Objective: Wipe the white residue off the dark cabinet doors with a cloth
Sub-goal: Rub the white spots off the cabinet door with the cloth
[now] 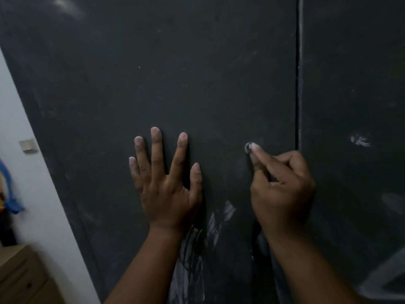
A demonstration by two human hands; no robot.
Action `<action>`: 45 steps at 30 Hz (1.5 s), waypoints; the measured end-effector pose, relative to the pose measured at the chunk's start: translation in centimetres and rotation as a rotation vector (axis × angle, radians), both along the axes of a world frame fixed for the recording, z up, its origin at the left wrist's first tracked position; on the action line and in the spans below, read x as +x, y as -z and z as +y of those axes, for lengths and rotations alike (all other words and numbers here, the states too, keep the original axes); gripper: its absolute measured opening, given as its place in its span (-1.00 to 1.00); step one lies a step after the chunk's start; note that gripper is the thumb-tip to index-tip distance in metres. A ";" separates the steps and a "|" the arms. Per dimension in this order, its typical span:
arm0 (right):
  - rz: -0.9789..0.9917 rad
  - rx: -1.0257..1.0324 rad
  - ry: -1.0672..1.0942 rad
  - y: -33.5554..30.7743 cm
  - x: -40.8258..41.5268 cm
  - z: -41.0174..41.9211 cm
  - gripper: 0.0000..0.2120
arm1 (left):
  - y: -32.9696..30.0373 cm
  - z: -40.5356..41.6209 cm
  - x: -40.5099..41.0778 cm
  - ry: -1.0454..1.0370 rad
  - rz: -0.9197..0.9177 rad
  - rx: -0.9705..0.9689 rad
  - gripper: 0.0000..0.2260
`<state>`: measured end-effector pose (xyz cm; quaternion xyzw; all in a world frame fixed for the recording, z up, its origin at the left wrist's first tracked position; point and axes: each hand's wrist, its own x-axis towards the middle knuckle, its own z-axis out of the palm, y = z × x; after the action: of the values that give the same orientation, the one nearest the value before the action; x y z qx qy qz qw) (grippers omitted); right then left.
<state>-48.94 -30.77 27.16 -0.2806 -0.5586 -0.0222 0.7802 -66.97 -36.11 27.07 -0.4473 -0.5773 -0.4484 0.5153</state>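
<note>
left hand flat on matte door; right hand grip pinching round metal knob

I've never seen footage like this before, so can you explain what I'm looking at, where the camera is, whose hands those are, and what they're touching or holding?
There is no machine here. The single picture comes from a camera worn on a person's head, looking forward and down at their own two bare hands.

In front of them stands a dark cabinet door, with a second door to its right across a thin vertical gap. The left hand lies flat on the door, fingers spread. The right hand is curled, its fingertips pinching a small round knob or lock near the door's edge. No cloth is clearly visible.

White smears show below the hands, and a smaller patch marks the right door. At far left are a pale wall and a wooden drawer unit.
</note>
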 end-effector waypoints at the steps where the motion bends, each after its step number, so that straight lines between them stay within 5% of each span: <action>1: -0.016 0.014 -0.016 -0.1 -0.6 -0.4 -0.87 | 0.0 0.0 0.0 -0.004 0.001 0.003 -0.48; 6: -0.202 0.009 -0.025 3.3 -0.2 -1.4 -0.71 | 0.1 0.1 -0.2 -0.001 0.010 0.007 -0.48; 14: 0.008 -0.006 0.025 -2.0 -0.5 0.0 -0.85 | 0.3 0.5 -0.6 -0.004 0.015 0.027 -0.48; 21: -0.281 0.056 -0.056 -0.6 -3.5 -2.5 -0.79 | 0.2 0.3 -0.6 -0.013 0.020 0.024 -0.48; 29: -0.005 -0.017 0.067 -4.6 -2.0 -1.3 -0.89 | 0.3 0.1 -0.5 0.011 0.012 0.030 -0.50; 35: -0.310 0.089 0.005 -1.7 -4.3 -3.3 -0.81 | 0.3 0.1 -0.6 0.017 0.011 0.026 -0.50; 42: 0.035 -0.049 0.085 -2.2 -0.6 -0.4 -0.85 | 0.6 0.3 -0.8 0.026 0.016 0.033 -0.50; 45: -0.073 0.019 0.024 0.1 -2.3 -1.7 -0.84 | 0.7 0.3 -0.8 0.032 0.024 0.037 -0.49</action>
<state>-51.28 -32.45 27.04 -0.2790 -0.5830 -0.0471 0.7616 -67.80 -35.85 26.39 -0.4522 -0.5555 -0.4620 0.5231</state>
